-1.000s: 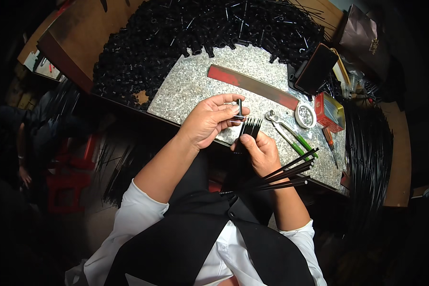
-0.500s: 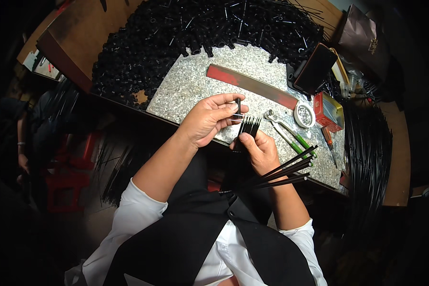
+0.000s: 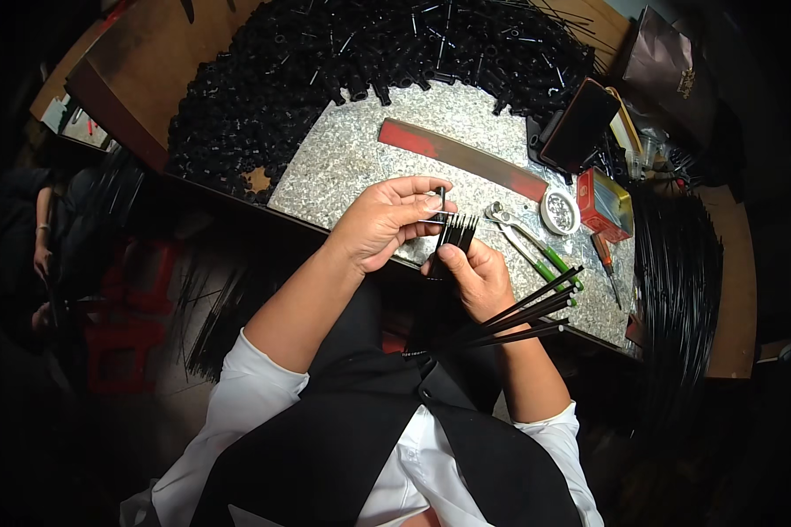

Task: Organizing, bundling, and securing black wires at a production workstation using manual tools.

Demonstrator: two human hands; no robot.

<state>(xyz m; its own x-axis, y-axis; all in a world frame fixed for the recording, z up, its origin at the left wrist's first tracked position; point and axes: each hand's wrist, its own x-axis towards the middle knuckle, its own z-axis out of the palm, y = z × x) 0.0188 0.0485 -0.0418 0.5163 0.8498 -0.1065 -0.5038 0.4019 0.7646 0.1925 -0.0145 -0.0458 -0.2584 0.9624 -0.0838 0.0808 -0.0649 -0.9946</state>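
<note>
My left hand [image 3: 380, 218] pinches a short black tube-like piece [image 3: 440, 197] between thumb and fingertips. A thin pale wire [image 3: 470, 216] runs from those fingertips across to the right. Just below, my right hand [image 3: 482, 279] is closed around a row of thin black rods [image 3: 456, 235] with bright metal tips pointing up. The black piece is held right beside these tips; whether the two touch I cannot tell. Several longer black rods [image 3: 536, 307] with pale ends fan out over my right forearm, their other ends lost against dark clothing.
Black tubular parts [image 3: 325, 70] are heaped at the far side. On the speckled tabletop [image 3: 325, 171] lie a red-brown bar [image 3: 461, 160], green-handled pliers [image 3: 532, 246], a white bowl [image 3: 561, 212], a red box [image 3: 602, 206] and a screwdriver [image 3: 606, 263]. Another person's hand [image 3: 41, 260] shows at far left.
Both hands keep their grips, with the small black piece shifted slightly down toward the rod tips. At far left the other person's arm has moved.
</note>
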